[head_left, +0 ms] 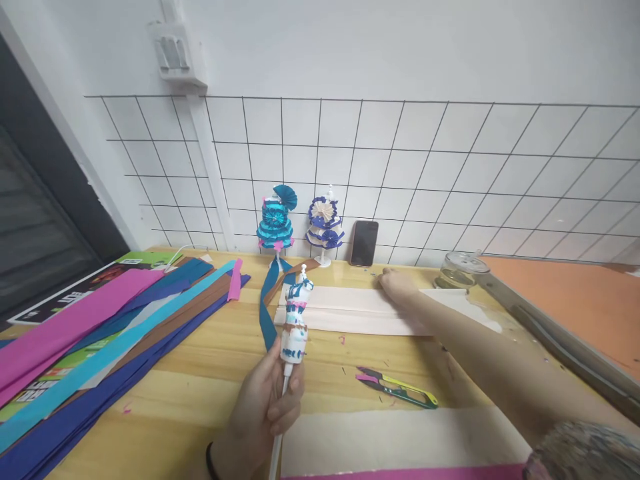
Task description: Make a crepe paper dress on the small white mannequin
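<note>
Nearest me, my left hand (267,407) was closed around the white stick of a small paper doll (296,320), holding it upright above the bench (200,373), its white dress banded in blue and pink. Just right of it lay the small thread snips (397,388), untouched, and a white sheet along the near edge. Farther out, my right hand (397,285) lay palm down on the long white crepe strip (350,311); I could not tell whether the fingers pinched it or only pressed. I judged this the dressing step, with fresh white paper being fetched for another layer. The next move would have called for drawing the strip back toward the doll without tearing it. Coloured strips (100,333) fanned out to the left. At the wall stood two finished dolls (300,223), a phone (364,243) and a glass jar (460,270).
</note>
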`<state>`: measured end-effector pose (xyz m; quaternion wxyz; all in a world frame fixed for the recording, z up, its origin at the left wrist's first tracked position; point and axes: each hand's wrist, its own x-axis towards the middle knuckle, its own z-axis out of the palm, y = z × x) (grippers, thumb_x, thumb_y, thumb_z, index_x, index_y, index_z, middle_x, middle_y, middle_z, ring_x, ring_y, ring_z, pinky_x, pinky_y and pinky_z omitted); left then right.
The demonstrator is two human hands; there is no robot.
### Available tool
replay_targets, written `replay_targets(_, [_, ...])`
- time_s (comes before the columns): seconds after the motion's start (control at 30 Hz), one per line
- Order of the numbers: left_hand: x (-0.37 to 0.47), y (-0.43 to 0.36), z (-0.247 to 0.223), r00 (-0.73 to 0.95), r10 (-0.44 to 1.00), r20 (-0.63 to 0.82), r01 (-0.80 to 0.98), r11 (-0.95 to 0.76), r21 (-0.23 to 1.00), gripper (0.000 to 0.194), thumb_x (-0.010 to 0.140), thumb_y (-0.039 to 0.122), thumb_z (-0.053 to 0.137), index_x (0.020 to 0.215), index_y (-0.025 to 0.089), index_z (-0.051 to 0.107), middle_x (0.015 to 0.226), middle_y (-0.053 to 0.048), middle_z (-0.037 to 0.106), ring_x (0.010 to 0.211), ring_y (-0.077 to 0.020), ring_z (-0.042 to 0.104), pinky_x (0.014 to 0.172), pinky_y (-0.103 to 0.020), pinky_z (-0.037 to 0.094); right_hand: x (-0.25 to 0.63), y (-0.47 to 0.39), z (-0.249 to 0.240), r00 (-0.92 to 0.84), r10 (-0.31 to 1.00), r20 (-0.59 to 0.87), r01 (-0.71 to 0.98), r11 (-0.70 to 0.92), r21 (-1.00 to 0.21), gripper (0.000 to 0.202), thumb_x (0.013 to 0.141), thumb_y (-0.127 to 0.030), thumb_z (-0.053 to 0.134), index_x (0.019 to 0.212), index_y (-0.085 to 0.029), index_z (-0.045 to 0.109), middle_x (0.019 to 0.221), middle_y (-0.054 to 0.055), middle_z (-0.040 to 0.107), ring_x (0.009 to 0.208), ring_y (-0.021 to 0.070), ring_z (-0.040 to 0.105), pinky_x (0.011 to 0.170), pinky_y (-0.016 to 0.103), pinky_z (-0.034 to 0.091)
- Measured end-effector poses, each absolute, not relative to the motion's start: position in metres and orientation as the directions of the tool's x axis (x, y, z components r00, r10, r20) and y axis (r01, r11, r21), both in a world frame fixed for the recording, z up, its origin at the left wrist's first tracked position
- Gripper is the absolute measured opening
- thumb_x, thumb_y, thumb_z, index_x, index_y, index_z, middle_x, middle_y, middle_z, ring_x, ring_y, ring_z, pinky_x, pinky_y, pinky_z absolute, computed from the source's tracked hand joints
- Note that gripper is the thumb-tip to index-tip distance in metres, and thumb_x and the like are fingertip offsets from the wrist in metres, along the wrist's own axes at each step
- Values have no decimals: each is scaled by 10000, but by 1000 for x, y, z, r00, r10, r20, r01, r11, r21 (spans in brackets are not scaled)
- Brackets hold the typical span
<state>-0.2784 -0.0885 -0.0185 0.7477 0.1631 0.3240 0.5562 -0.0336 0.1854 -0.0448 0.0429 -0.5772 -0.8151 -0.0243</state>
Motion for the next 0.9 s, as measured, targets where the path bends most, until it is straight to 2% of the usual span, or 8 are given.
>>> replay_targets(0.03, [-279, -88, -20, 171, 940, -296, -730, 323, 603, 304, 921, 401, 248, 887, 199, 473, 510, 58, 466, 251, -18, 123, 235, -135, 107, -33, 185, -47, -334, 940, 75, 942, 336, -22, 287, 875, -281, 525, 1123, -140, 540, 1145, 103, 555, 950, 194, 578, 802, 379, 489])
replay_targets(0.13, [-279, -88, -24, 183, 946, -266, -732, 312, 606, 287, 903, 428, 304, 885, 200, 477, 527, 57, 472, 252, -17, 146, 238, -137, 107, -26, 188, -46, -302, 953, 24, 940, 302, -162, 279, 880, -282, 516, 1126, -153, 538, 1148, 94, 555, 951, 192, 577, 802, 384, 490])
replay_targets(0.3, [-277, -87, -22, 172, 949, -265, -714, 306, 630, 266, 904, 417, 313, 901, 207, 475, 526, 58, 475, 255, -18, 152, 245, -133, 105, -7, 198, -34, -210, 976, -64, 915, 173, -366, 263, 879, -289, 513, 1112, -171, 552, 1146, 67, 561, 938, 194, 581, 779, 373, 499])
replay_targets(0.43, [-275, -88, -19, 155, 950, -269, -734, 293, 612, 288, 916, 386, 294, 825, 178, 470, 515, 51, 466, 257, -13, 164, 251, -130, 110, 6, 198, -22, -145, 985, -93, 886, 87, -456, 285, 876, -286, 520, 1130, -156, 534, 1138, 78, 561, 935, 192, 584, 777, 384, 499])
replay_targets(0.67, [-271, -90, -17, 160, 944, -289, -741, 308, 596, 327, 926, 367, 262, 780, 164, 473, 497, 50, 456, 250, -14, 175, 249, -133, 107, 11, 192, -16, -84, 987, -140, 880, 8, -474, 281, 879, -299, 514, 1121, -158, 539, 1126, 73, 567, 930, 193, 585, 778, 385, 498])
replay_targets(0.77, [-272, -88, -18, 158, 941, -300, -734, 315, 602, 355, 925, 373, 254, 733, 159, 463, 503, 44, 460, 254, -11, 183, 253, -134, 111, 2, 201, -22, -88, 981, -172, 896, 2, -445, 281, 877, -301, 517, 1116, -155, 544, 1124, 68, 568, 933, 199, 585, 779, 385, 498])
replay_targets(0.9, [-275, -88, -21, 147, 938, -314, -727, 318, 609, 293, 916, 382, 285, 804, 184, 470, 504, 47, 468, 257, -18, 186, 260, -134, 109, -11, 216, -34, -79, 975, -209, 927, -5, -375, 274, 876, -307, 516, 1102, -157, 556, 1127, 59, 568, 942, 210, 581, 787, 383, 496])
